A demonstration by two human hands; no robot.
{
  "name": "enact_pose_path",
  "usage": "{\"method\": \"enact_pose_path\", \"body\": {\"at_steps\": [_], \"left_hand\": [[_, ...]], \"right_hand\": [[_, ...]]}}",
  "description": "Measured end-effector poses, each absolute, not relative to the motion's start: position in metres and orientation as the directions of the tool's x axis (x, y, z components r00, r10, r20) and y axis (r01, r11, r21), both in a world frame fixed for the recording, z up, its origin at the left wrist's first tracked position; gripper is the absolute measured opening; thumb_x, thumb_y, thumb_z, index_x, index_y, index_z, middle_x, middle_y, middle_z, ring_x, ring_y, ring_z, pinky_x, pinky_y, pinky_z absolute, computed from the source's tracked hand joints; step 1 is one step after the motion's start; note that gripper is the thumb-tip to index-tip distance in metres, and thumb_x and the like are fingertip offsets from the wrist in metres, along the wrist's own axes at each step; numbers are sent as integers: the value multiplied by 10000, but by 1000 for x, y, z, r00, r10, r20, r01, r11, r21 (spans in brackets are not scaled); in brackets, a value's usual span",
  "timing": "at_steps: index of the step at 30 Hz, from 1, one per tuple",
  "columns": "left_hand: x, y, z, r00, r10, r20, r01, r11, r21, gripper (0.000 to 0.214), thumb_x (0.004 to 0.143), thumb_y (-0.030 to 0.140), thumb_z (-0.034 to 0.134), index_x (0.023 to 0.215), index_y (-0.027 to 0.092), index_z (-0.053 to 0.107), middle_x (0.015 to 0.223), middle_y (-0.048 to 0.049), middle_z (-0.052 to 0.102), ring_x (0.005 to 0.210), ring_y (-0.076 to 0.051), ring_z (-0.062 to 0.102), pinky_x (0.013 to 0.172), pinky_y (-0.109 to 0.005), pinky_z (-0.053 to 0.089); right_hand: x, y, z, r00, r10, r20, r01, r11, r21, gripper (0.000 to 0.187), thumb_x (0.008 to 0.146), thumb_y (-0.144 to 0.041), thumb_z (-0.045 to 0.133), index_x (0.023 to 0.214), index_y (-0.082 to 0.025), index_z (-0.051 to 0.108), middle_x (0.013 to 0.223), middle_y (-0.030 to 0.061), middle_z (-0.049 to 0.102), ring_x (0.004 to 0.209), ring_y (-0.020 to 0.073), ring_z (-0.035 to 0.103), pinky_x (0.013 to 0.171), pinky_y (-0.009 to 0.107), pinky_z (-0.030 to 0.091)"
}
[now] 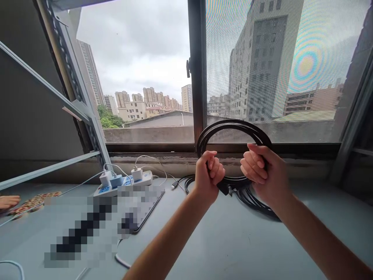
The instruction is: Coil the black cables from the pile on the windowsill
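A coil of black cable [233, 123] is held upright above the table, its loops standing up against the window. My left hand [208, 171] is closed around the coil's left side. On the right side, the fingers of my right hand [264, 167] are wrapped round the same loops. A dark plug [223, 189] hangs at the bottom of the coil, between my hands. Behind and below lies more black cable [255, 202] in loose loops on the table, partly hidden by my hands and forearms. A USB-type connector [175, 184] rests left of my left hand.
On the pale table [233, 249], a white power strip [148, 178] with chargers stands near the window wall. A tablet-like device [151, 210], partly blurred, lies in front of it. Another person's hand [8, 202] is at the far left. A metal rack [84, 85] rises at left.
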State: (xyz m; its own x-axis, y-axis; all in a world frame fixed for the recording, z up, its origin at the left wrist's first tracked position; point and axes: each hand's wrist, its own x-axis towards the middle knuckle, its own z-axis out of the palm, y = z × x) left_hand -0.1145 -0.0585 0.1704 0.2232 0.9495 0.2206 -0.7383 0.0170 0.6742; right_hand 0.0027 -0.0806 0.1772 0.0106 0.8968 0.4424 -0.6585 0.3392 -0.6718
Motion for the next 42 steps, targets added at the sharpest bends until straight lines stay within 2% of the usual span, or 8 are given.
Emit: {"method": "enact_pose_path", "body": {"at_steps": [5,11,14,21,27,34,38,42], "left_hand": [[-120,-58,174,320,920,228,-731,86,677,446,767,149,479,373,174,273,283,61,209,234,-42,184,299,-187,148],[-134,-56,189,279,947,157,-769,122,627,495,790,124,466,362,179,223,260,64,186,213,-37,146,267,-170,128],[-141,-56,198,220,951,215,-773,35,634,518,798,115,460,354,180,200,252,62,179,205,-38,146,259,-169,132],[-150,-57,207,143,954,262,-722,-80,687,534,816,131,461,358,174,190,253,63,178,204,-34,135,255,-159,103],[-155,-57,208,154,943,295,-689,-111,716,526,813,159,467,375,176,177,269,68,160,216,-31,127,261,-161,108],[-165,-55,210,176,933,315,-170,-286,943,457,709,171,624,410,177,278,335,87,204,280,2,148,316,-171,47],[-154,-56,200,215,916,339,-31,-341,940,393,695,225,648,464,173,334,399,83,229,338,0,161,345,-184,51],[-147,-56,195,230,894,384,-52,-383,922,415,691,266,654,461,176,321,400,87,220,338,-4,150,353,-202,55]], "right_hand": [[1,-79,173,36,863,505,-544,440,-714,424,721,-256,593,380,-194,349,309,-77,257,282,39,223,308,200,172],[10,-63,167,-39,776,629,252,617,-746,347,821,-417,538,577,-176,590,555,4,591,568,129,576,590,244,445],[21,-58,166,-153,822,548,422,556,-716,378,785,-541,551,813,-178,652,778,30,661,712,170,609,590,247,464],[27,-62,169,-307,926,220,337,322,-885,692,729,-661,549,1233,-192,478,984,93,648,817,220,644,519,265,538],[24,-59,167,-251,885,393,160,438,-885,721,720,-541,654,1306,-209,397,1111,105,626,977,222,613,769,310,538],[34,-58,167,14,698,715,495,617,-612,741,672,-503,706,1316,-257,435,1113,92,616,1060,263,567,748,347,519],[28,-58,166,-50,648,760,590,633,-501,473,716,-437,677,1126,-216,599,870,44,670,819,204,630,727,325,503],[23,-55,163,-123,782,611,402,602,-690,324,757,-404,637,992,-181,655,517,-52,542,444,106,534,534,256,480]]}}
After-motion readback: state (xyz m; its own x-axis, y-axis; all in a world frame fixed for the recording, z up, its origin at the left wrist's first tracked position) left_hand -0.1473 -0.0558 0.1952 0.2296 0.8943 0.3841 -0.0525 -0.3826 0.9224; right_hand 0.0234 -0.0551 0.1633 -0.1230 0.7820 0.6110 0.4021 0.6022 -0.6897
